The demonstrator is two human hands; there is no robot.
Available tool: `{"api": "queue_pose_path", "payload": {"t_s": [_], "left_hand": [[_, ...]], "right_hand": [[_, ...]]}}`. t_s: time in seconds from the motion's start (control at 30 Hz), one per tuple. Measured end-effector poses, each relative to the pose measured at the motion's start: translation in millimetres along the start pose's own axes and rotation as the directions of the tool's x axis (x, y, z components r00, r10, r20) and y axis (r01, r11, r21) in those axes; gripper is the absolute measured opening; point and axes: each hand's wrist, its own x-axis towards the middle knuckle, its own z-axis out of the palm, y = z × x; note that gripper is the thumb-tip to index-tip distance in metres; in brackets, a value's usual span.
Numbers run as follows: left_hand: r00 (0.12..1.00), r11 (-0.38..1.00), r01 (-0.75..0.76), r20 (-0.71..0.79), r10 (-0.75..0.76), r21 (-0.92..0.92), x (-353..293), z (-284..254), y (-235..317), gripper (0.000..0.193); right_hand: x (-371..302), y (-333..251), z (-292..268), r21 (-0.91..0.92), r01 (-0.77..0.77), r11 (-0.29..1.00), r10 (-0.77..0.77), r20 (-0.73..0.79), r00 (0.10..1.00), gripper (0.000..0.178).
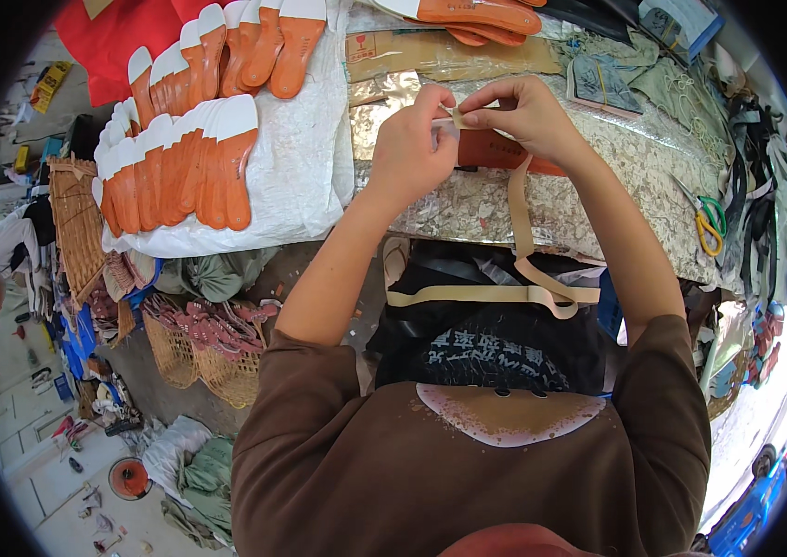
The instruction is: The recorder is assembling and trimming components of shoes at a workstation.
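My left hand and my right hand meet over the workbench, fingers pinched together. Between their fingertips is the end of a narrow beige strip of tape. From below my right hand the same kind of strip hangs over the bench edge and loops across my lap. Just under the hands lies an orange insole, partly covered by them; its white end seems to be beside my left fingers. Exactly how the strip sits against the insole is hidden.
Rows of orange-and-white insoles lie on a white sheet at left. More insoles are at the back. Scissors with green and yellow handles rest at right, near hanging straps. Woven baskets stand lower left.
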Motion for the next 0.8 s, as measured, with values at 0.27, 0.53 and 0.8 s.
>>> {"api": "queue_pose_path", "payload": {"t_s": [0.27, 0.53, 0.8], "left_hand": [[0.997, 0.998, -0.065, -0.040, 0.064, -0.012, -0.3, 2.8, -0.3, 0.025], [0.970, 0.946, -0.215, -0.059, 0.235, 0.244, -5.2, 9.2, -0.6, 0.009], [0.958, 0.953, -0.239, -0.116, 0.263, 0.186, -12.4, 11.6, -4.0, 0.008]], "right_hand": [[-3.9, 8.0, 6.7, -0.141, 0.089, 0.986, -0.096, -0.041, 0.995, 0.013], [-13.5, -11.9, -13.3, -0.380, 0.133, 0.915, -0.151, -0.018, 0.988, 0.015], [-14.0, 14.1, -30.6, -0.250, 0.225, 0.942, -0.199, 0.126, 0.972, 0.014]]}}
